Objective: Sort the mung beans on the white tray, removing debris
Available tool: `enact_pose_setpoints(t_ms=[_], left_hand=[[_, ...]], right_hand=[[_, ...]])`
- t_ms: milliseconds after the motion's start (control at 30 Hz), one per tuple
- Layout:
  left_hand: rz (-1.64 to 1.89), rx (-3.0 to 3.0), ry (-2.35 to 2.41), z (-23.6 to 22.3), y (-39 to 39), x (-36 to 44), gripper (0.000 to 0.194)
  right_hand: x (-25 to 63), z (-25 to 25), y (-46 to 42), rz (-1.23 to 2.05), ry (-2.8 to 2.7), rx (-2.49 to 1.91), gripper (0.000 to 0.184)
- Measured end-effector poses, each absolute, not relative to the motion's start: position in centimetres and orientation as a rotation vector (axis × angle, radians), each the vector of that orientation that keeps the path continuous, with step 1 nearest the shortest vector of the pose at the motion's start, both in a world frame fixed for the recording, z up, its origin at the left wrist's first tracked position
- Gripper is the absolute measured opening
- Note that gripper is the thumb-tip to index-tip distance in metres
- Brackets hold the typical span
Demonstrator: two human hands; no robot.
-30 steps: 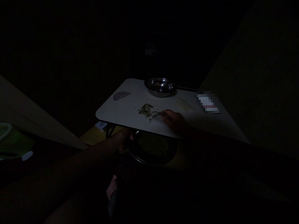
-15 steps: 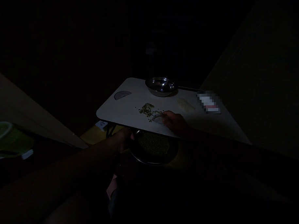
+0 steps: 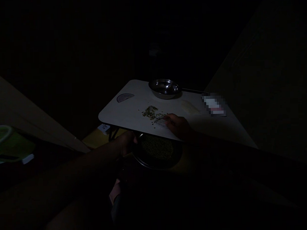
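Observation:
In dim light, my left hand [image 3: 128, 142] is closed on the rim of a steel bowl [image 3: 155, 167] below the table's front edge. Small green beans [image 3: 158, 146], like mung beans, lie inside it. My right hand [image 3: 177, 123] rests over the white tabletop [image 3: 125, 112] with its fingers bent together at the tips; whatever they may pinch is too small and dark to make out. Just left of those fingertips is a loose scatter of beans [image 3: 150, 112]. A protractor marking [image 3: 160, 121] shows partly under the right hand.
A second steel bowl [image 3: 165, 89] stands at the table's back edge. Right of it lie a pale flat patch [image 3: 190, 107] and a blurred-out item [image 3: 214, 105]. Another protractor marking [image 3: 125, 97] is at the left. A green basket [image 3: 12, 143] sits far left.
Almost nothing differs. My right hand's fingers have shifted very slightly, staying beside the scattered beans. My left hand keeps its place on the bowl.

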State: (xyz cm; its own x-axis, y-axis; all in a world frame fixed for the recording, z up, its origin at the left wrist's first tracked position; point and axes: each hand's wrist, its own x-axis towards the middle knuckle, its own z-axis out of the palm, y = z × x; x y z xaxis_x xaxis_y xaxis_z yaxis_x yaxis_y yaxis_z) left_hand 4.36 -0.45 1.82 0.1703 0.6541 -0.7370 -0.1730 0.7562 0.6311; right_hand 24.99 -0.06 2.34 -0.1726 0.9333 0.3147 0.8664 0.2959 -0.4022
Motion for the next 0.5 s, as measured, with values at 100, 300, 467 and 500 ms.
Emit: enact_pose_setpoints(t_ms=[100,300,467,500], left_hand=[[0.567,0.523,1.312,1.85,-0.32,4.35,0.015],[0.476,0.531,1.301,2.19,-0.56,4.40,0.009],[0.506,0.556,1.275,2.26,-0.67,4.42,0.011],[0.515,0.563,1.275,2.22,-0.64,4.40,0.012]], right_hand=[[25.05,2.52,-0.18,0.176,-2.054,-1.617,0.028],[25.10,2.75,-0.11,0.173,-2.026,-1.661,0.028],[25.15,2.28,0.42,0.125,-2.020,-1.688,0.028],[25.14,2.21,0.51,0.116,-2.023,-1.686,0.029]])
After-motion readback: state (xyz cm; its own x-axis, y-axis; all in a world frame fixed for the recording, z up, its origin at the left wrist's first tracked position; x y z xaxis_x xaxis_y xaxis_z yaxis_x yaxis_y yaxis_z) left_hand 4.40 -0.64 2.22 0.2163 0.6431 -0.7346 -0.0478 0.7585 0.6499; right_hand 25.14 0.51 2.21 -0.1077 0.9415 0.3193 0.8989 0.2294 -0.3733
